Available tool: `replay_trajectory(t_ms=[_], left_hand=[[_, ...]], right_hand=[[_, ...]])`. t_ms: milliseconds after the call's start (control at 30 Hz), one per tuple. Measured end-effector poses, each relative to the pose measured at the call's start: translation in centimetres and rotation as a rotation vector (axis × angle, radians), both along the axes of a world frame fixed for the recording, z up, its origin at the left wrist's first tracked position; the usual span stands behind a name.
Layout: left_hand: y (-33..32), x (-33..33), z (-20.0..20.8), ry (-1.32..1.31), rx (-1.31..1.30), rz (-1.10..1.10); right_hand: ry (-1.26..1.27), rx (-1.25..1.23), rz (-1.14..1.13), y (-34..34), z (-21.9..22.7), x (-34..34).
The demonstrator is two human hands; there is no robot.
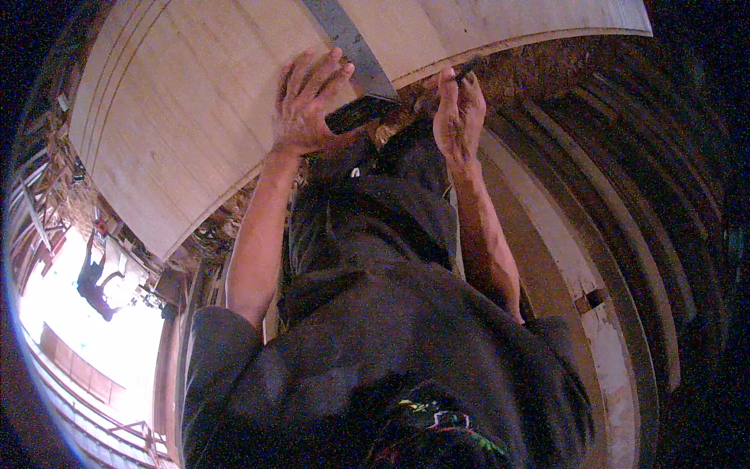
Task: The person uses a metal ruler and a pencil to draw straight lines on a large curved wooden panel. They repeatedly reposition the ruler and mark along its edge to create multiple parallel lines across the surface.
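Observation:
A large pale wooden board (pixel 195 102) spreads across the top of the view. A try square lies on it, its grey metal blade (pixel 351 47) running across the board and its dark stock (pixel 361 115) at the near edge. My left hand (pixel 308 105) grips the try square by the stock, fingers spread over the board beside the blade; the thumb is mostly hidden. Right of the square, at the board's near edge, my right hand (pixel 459 117) is closed on a slim dark pencil-like stick (pixel 467 69). Its tip is too dark to make out.
Brown shavings or debris (pixel 523 78) lie below the board's edge. Long timber planks (pixel 578 242) stand or lie at the right. At the far left, another person (pixel 95 285) is near a bright opening.

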State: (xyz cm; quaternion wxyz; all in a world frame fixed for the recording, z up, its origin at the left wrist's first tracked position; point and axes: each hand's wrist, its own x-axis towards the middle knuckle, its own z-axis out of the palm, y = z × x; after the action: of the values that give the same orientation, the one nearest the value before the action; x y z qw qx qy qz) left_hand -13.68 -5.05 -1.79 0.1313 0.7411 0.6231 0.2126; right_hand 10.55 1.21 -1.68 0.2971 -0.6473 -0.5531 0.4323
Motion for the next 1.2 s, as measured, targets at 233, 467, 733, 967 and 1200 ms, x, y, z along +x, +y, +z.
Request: replay_trajectory(t_ms=[233, 467, 733, 967, 1200], left_hand=[[-0.1, 0.6, 0.8, -0.019, -0.038, 0.008], [0.2, 0.2, 0.8, -0.084, 0.008, 0.002], [-0.3, -0.2, -0.5, 0.004, -0.016, 0.013], [0.0, 0.0, -0.3, 0.039, -0.026, -0.003], [-4.2, 0.0, 0.8, -0.038, -0.081, 0.011]], right_hand=[[-0.193, 0.346, 0.273, 2.5, 1.5, -1.6], [-0.113, 0.467, 0.298, 3.4, 1.3, -3.3], [-0.310, 0.330, 0.369, 1.4, 2.6, -0.3], [-0.021, -0.173, 0.141, -1.4, -2.5, -0.2], [0.091, -0.229, 0.238, -5.8, -0.8, -2.6]])
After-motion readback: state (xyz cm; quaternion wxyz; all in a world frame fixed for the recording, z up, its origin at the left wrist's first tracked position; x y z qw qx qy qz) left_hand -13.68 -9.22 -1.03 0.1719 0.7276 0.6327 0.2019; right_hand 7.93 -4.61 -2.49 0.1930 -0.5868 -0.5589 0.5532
